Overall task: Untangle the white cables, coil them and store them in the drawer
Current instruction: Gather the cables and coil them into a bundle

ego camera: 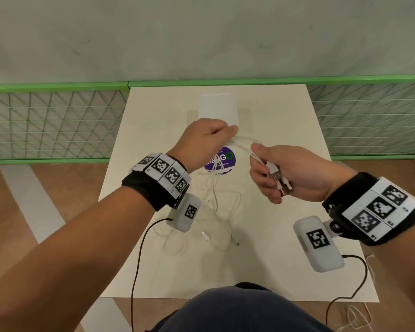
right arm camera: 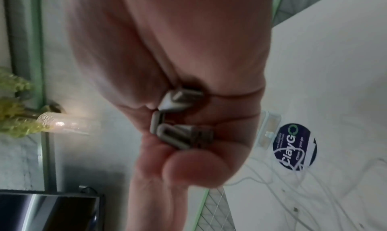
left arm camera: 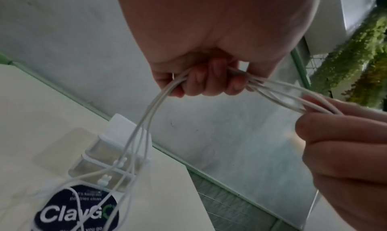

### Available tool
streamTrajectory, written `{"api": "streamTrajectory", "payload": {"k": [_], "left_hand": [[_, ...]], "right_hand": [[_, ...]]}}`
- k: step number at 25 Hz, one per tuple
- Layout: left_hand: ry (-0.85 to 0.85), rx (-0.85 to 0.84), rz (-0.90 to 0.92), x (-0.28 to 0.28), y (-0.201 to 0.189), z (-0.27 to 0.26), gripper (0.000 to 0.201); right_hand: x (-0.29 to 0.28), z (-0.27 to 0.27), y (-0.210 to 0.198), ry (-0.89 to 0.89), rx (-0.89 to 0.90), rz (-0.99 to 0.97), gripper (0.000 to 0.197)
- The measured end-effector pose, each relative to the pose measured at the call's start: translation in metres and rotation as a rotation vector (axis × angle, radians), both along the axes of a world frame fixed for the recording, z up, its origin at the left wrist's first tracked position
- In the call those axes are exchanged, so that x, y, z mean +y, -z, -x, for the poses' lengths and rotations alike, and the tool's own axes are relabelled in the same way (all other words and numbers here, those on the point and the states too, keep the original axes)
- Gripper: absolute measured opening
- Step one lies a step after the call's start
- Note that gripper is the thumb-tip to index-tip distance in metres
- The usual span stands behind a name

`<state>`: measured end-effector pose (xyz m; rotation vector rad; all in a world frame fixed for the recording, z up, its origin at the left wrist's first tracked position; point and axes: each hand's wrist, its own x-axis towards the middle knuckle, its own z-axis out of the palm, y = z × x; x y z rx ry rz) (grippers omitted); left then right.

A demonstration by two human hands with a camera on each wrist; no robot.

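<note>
Several white cables [ego camera: 243, 141] stretch between my two hands above the table. My left hand [ego camera: 207, 140] grips the bundle in a fist; in the left wrist view its fingers [left arm camera: 201, 80] curl round the strands [left arm camera: 146, 117], which hang down to the table. My right hand [ego camera: 271, 173] holds the cables' plug ends, with the USB plugs [ego camera: 279, 179] sticking out of the palm; the same USB plugs [right arm camera: 180, 118] show in the right wrist view. The loose rest of the cables [ego camera: 216, 212] lies tangled on the table. A small white drawer unit [ego camera: 218, 109] stands behind my hands, its drawers [left arm camera: 108, 160] shut.
The cream table [ego camera: 285, 116] carries a round purple sticker [ego camera: 222, 164] under the cables. A green mesh fence [ego camera: 53, 121] and a pale wall run behind it. Black leads [ego camera: 139, 248] hang from the wrist cameras near the table's front edge. My lap [ego camera: 237, 310] is below.
</note>
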<state>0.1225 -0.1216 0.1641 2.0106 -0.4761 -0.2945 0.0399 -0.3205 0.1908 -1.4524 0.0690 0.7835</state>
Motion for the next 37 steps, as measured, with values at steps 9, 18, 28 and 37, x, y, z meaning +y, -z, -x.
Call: {"api": "streamTrajectory", "payload": {"k": [9,18,28,37], "left_hand": [[0.053,-0.403,-0.233,-0.013,0.002,-0.017,0.047],[-0.350,0.193,-0.463,0.148,0.089,-0.016,0.022],[-0.420,0.274,-0.616,0.181,0.183,0.069,0.023],[-0.391,0.217,-0.637,0.138,0.208,0.013,0.040]], "right_hand": [[0.001,-0.009,-0.003,0.030,0.038,-0.134,0.052],[-0.071,-0.046,-0.022,0.381,-0.074,-0.295,0.066],[-0.042,-0.040,0.025,0.280,0.232,-0.408,0.056],[0.008,-0.008,0.037,0.385,0.247,-0.106,0.076]]}}
